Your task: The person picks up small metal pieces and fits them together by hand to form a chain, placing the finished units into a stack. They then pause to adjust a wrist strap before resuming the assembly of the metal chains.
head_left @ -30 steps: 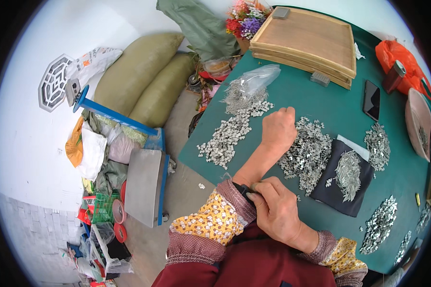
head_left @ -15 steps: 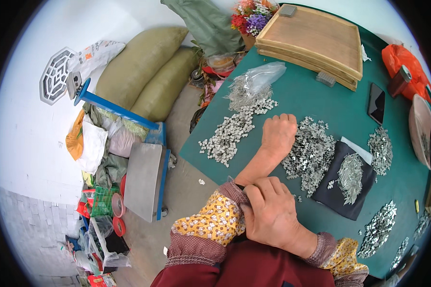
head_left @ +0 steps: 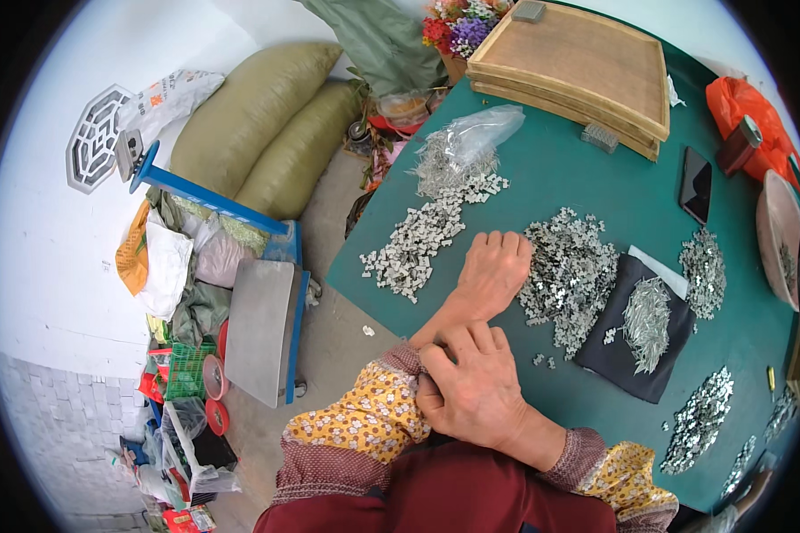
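Observation:
My left hand (head_left: 496,271) is curled closed, palm down, just left of a large heap of small silvery metal pieces (head_left: 571,275). Its inner side is hidden, so I cannot see whether anything is in it. Across my left forearm lies my right hand (head_left: 478,386), its fingers closed at the purple cuff of the yellow flowered sleeve (head_left: 364,413). Left of the hands is a looser spread of similar small pieces (head_left: 413,249). Thin metal pins (head_left: 647,324) are piled on a dark cloth (head_left: 627,377) to the right of the heap.
Stacked wooden trays (head_left: 569,67) stand at the green table's (head_left: 542,178) far side. A plastic bag (head_left: 489,133) lies over more pins. A phone (head_left: 696,185), a red bag (head_left: 742,107) and a pink bowl (head_left: 776,235) sit right. A platform scale (head_left: 262,329) stands on the floor left.
Both hands have shifted a little left together, and my left hand is slightly nearer to me. The right hand stays at the left cuff. The whole view has shifted slightly.

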The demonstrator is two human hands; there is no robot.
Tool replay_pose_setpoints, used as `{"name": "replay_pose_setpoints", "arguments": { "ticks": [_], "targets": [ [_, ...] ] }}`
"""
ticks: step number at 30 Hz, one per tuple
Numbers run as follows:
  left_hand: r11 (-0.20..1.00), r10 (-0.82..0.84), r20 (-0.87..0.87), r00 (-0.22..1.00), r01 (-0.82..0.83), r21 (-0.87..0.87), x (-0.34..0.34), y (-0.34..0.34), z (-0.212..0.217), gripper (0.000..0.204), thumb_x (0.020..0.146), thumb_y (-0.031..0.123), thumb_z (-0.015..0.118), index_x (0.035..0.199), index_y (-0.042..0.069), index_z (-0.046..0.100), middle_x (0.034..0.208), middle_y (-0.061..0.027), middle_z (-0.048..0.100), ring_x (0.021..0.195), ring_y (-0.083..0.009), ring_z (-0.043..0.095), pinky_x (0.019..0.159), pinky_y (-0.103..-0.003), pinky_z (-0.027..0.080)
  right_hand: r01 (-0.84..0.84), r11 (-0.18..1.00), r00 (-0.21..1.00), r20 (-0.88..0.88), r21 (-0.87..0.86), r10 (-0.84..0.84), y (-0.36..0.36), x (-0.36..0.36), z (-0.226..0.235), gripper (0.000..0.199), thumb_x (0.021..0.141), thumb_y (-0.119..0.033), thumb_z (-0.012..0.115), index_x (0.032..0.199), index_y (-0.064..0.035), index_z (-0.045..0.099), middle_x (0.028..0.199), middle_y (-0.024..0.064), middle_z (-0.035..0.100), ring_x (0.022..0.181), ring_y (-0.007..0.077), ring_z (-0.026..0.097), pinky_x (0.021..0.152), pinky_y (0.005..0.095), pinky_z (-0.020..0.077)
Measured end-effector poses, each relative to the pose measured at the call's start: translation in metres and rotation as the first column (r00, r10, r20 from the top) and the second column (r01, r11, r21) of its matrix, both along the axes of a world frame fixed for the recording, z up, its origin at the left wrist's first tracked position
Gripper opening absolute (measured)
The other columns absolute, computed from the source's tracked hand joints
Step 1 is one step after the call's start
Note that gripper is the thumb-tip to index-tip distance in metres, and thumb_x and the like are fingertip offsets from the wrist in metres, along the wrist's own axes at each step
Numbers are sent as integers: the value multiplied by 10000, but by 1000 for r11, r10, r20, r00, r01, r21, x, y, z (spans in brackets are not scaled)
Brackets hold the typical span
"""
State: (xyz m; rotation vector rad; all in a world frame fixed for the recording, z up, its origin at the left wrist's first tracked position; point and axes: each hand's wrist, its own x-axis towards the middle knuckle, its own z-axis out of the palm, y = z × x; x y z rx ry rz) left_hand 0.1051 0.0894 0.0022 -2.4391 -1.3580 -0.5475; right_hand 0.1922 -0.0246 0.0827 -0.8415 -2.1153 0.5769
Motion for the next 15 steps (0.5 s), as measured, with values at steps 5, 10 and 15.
{"name": "replay_pose_setpoints", "arguments": {
  "ticks": [5, 10, 15],
  "targets": [
    [998, -5, 76, 997, 10, -65, -18, -18, -13, 150, 704, 8, 652, 849, 33, 620, 768, -87, 575, 683, -258, 574, 618, -367, 446, -63, 998, 997, 35, -18, 64, -11, -6, 8, 245, 719, -166, 675, 935, -71, 610, 1007, 98, 565, 944, 280, 544, 796, 423, 430],
    [968, 151, 564, 812, -6, -250, -21, -21, 41, 74, 851, -4, 649, 914, -8, 687, 795, -153, 677, 648, -311, 643, 586, -363, 511, -351, 930, 908, -283, -113, 308, -1, 33, 7, 138, 786, -32, 656, 908, -47, 593, 869, 110, 585, 744, 285, 612, 667, 374, 494],
    [998, 46, 784, 618, -2, -57, 14, -37, 117, 135, 816, -41, 635, 936, -1, 685, 768, -146, 637, 631, -297, 622, 554, -349, 499, -508, 377, 817, -572, -774, -73, 12, 41, -13, 197, 907, 3, 596, 1098, 28, 639, 959, 39, 687, 868, 100, 645, 771, 261, 510]
  ]
}}
